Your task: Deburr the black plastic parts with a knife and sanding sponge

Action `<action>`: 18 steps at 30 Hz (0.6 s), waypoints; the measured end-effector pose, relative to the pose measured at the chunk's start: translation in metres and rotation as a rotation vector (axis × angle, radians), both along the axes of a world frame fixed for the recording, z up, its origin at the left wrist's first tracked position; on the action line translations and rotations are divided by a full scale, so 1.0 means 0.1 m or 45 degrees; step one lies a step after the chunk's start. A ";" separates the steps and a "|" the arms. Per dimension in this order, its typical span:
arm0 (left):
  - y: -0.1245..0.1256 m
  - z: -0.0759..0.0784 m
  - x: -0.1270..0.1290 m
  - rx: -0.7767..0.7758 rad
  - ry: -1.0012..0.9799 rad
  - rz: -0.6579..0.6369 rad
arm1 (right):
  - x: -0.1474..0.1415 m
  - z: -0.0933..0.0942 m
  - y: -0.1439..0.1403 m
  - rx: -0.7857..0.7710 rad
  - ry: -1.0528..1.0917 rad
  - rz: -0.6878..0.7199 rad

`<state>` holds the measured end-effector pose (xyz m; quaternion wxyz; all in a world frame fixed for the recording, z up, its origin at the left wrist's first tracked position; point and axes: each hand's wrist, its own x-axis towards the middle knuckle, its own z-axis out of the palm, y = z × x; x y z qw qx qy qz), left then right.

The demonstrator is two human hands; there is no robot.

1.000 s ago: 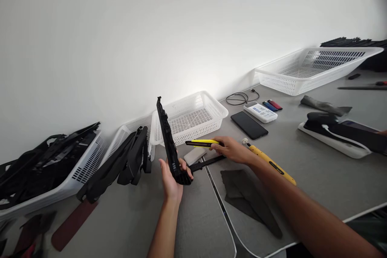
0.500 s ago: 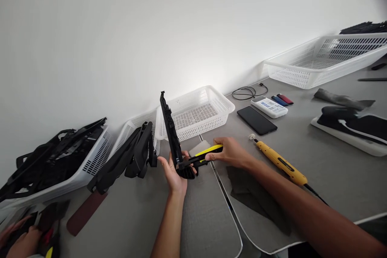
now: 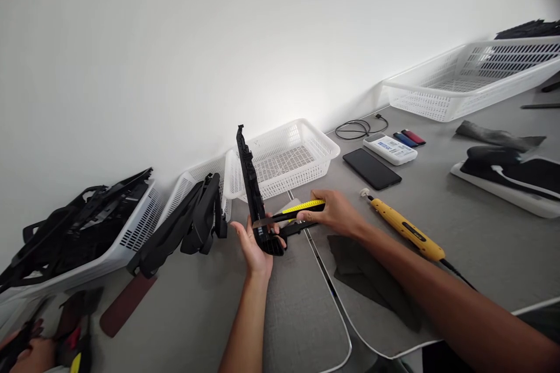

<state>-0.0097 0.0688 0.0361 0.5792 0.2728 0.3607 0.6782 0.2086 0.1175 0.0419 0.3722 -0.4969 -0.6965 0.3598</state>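
Our left hand (image 3: 251, 252) grips a long black part (image 3: 249, 183) nearly upright above the table (image 3: 301, 315); our right hand (image 3: 335, 213) grasps a yellow-and-black cutter (image 3: 307, 207), its blade across the part's lower end. Below, gray surface spreads to rounded, pale-trimmed edges — a white basket (image 3: 301, 179) just beyond, before the white wall (image 3: 196, 58).

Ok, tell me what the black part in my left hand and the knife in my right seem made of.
Black part: probably matte plastic, given the ribs at its lower end. Knife: ridged yellow handle, likely plastic with little shine; thin blade, probably dull metal.
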 end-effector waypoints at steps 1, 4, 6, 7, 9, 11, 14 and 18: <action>0.00 0.00 0.00 -0.002 0.004 -0.005 | 0.00 0.00 0.00 0.000 -0.012 0.004; 0.00 0.00 0.00 0.001 0.017 -0.009 | 0.00 0.00 0.00 -0.003 -0.036 -0.031; 0.00 0.00 -0.01 0.009 0.023 -0.013 | -0.01 -0.01 0.00 -0.006 -0.025 -0.017; 0.00 0.00 -0.01 0.010 0.025 -0.019 | -0.01 -0.01 0.00 -0.007 -0.025 0.000; -0.01 0.02 0.00 0.011 0.031 -0.028 | -0.01 -0.02 0.00 -0.005 -0.040 -0.010; -0.01 0.03 0.02 0.012 0.051 -0.024 | 0.00 -0.02 0.00 -0.003 -0.043 -0.089; -0.02 0.06 0.04 0.000 0.071 0.011 | 0.02 -0.01 0.00 -0.022 -0.003 -0.065; -0.02 0.07 0.04 -0.047 0.090 0.032 | 0.01 -0.01 0.01 -0.053 -0.040 0.105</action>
